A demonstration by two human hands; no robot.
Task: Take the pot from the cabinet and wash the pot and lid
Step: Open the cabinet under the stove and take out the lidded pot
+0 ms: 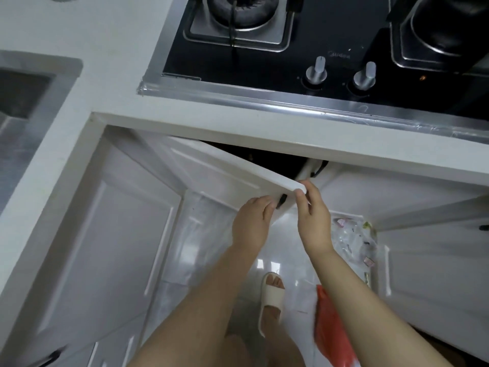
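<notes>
Together, left hand (251,221) and right hand (313,215) grip cabinet door (238,168).

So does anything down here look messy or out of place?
Yes: a clear plastic bag and a red plastic bag lie loose on the floor below the right hand. The silver tape edging the stove looks wrinkled.

The white panelled cabinet door (225,168) under the surface stands partly ajar, its free edge pinched by the right-hand fingers (301,194) and its black handle (281,201) just beside the left-hand fingers (267,201). Beyond the fingertips the cabinet's dark interior (264,158) shows; a pot cannot be made out there.
</notes>
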